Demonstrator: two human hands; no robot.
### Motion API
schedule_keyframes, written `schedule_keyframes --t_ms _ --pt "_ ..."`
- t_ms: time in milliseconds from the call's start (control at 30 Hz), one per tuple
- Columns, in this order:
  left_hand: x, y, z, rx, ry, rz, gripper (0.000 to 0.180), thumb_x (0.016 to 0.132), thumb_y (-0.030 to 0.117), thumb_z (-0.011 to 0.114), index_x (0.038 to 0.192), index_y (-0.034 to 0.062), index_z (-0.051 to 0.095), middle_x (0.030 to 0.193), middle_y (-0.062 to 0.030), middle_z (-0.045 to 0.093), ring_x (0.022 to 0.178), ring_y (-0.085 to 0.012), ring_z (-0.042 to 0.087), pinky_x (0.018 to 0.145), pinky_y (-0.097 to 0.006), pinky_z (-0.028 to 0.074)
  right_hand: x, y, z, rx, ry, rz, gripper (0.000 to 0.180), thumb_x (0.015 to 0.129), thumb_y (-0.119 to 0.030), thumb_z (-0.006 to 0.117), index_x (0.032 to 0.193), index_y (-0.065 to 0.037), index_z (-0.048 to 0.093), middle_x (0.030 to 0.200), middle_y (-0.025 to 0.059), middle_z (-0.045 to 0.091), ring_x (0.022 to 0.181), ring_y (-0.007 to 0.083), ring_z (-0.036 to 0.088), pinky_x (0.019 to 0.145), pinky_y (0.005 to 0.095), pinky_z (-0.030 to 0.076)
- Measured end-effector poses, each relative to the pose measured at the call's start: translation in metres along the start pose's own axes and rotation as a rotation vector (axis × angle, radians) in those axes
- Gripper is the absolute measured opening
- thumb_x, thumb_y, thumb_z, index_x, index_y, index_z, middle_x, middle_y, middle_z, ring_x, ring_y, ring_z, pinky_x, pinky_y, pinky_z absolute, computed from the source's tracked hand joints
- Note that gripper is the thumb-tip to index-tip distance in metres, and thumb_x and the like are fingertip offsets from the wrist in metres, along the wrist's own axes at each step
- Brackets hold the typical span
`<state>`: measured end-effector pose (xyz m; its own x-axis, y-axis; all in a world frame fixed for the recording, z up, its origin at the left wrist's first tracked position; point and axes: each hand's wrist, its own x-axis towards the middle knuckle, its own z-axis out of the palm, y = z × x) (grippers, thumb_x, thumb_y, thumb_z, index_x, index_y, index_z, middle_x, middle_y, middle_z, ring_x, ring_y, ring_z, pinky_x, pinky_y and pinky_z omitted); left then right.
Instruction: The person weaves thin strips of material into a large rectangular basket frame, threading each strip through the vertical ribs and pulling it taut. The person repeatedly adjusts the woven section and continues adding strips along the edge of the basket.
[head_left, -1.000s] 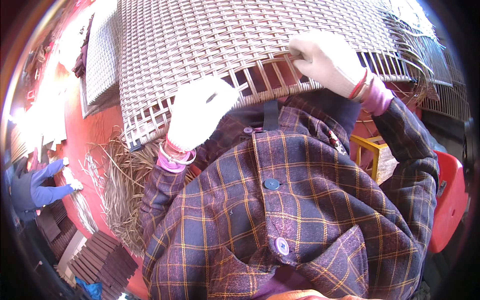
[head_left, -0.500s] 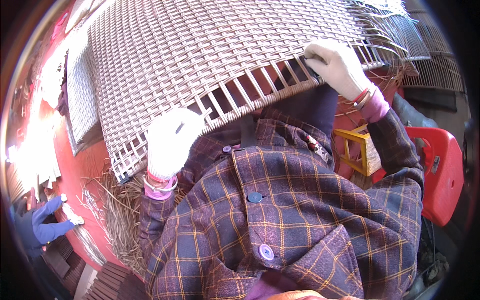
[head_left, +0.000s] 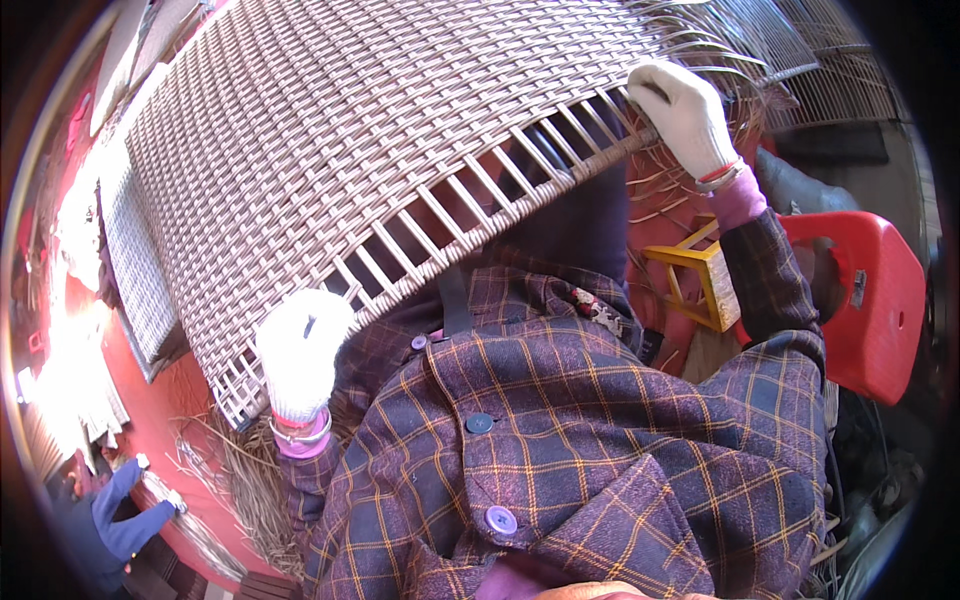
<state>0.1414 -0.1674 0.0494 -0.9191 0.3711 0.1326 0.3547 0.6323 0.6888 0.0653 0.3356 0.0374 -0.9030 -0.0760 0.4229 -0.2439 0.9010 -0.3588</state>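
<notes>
A large panel of pale grey-brown woven rattan-like strips slopes across my lap. Along its near edge runs a wrapped rod, with a row of open gaps between bare strips. My left hand, in a white knit glove, is curled over this edge near the panel's left corner; its fingertips are partly hidden. At the right part of the edge, my right hand, gloved the same way, closes around the rim with thumb and fingers bent. Loose strip ends stick out beyond the right hand.
A red plastic chair and a small yellow frame stool stand to my right. Another woven piece lies at left. Loose strips heap on the red floor. At lower left, a person in blue sleeves works nearby.
My hands have moved farther apart along the edge, the left one toward the left corner, the right one outward to the right. The panel's near edge looks more tilted, and the view has shifted.
</notes>
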Motion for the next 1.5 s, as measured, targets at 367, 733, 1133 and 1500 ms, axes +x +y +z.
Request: schedule_keyframes --t_ms 367,733,1133,1500 --pt "0.001 -0.001 -0.005 -0.024 0.029 -0.052 0.01 0.096 -0.001 0.071 0.099 0.0019 0.08 0.097 -0.01 0.079 0.086 -0.0213 0.075 0.076 -0.034 0.059 0.015 0.01 0.007 -0.237 -0.187 -0.017 0.018 0.099 -0.022 0.065 0.106 -0.007 0.073 0.101 0.0186 0.072 0.099 0.042 0.071 0.086 0.0485 0.057" --pt "-0.01 -0.002 -0.002 -0.5 0.232 -0.184 0.023 0.097 0.009 0.076 0.118 0.0041 0.081 0.104 -0.0056 0.082 0.075 -0.0129 0.074 0.066 -0.028 0.06 -0.004 -0.22 0.062 0.688 -0.662 -0.226 0.023 0.105 -0.015 0.064 0.115 0.0 0.078 0.103 0.0185 0.08 0.089 0.0327 0.079 0.083 0.0385 0.062" --pt "0.013 0.02 0.012 0.445 0.061 0.3 0.02 0.092 0.015 0.072 0.109 0.0048 0.077 0.103 -0.0125 0.078 0.091 -0.0283 0.076 0.075 -0.039 0.059 0.026 -0.232 0.066 0.44 -0.878 -0.229 0.03 0.102 -0.016 0.053 0.113 -0.003 0.077 0.091 0.0191 0.075 0.084 0.0358 0.074 0.081 0.0466 0.059" --pt "0.04 -0.006 0.036 0.245 0.002 -0.037 0.02 0.081 0.025 0.071 0.081 0.007 0.079 0.087 -0.0179 0.077 0.083 -0.041 0.077 0.072 -0.05 0.062 0.064 -0.269 0.082 0.405 -1.476 0.187 0.023 0.103 -0.014 0.061 0.104 0.004 0.075 0.061 0.0045 0.063 0.044 0.0099 0.055 0.042 0.0282 0.043"
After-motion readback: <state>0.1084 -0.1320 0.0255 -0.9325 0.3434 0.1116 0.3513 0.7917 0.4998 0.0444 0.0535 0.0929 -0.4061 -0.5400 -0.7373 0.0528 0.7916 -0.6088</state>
